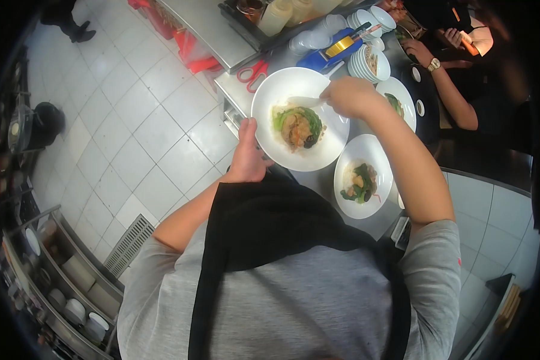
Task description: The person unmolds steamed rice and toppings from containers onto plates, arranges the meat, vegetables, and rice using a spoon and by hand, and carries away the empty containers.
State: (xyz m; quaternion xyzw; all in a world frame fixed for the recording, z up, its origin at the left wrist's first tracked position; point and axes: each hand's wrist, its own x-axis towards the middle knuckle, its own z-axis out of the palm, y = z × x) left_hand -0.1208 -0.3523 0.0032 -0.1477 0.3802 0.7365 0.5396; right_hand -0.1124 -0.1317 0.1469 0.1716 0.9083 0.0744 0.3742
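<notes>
A wide white plate (270,138) of rice, greens and brown saucy topping is in front of me. My left hand (249,159) grips its near left rim, thumb along the edge and the other fingers partly hidden under it. Over the plate's right side, my right hand (351,98) is closed around a white spoon (305,102), whose bowl reaches the food's upper edge. Close by on the right are a second white plate (371,207) with similar food and a third plate (407,99) partly behind my right forearm.
Red-handled scissors (253,74) lie beyond the plate. A blue tape dispenser (324,58), stacked white bowls (359,65) and squeeze bottles (276,16) stand farther back. Across the counter, another person's arm with a watch (434,64) reaches in. Tiled floor (156,129) spreads out left.
</notes>
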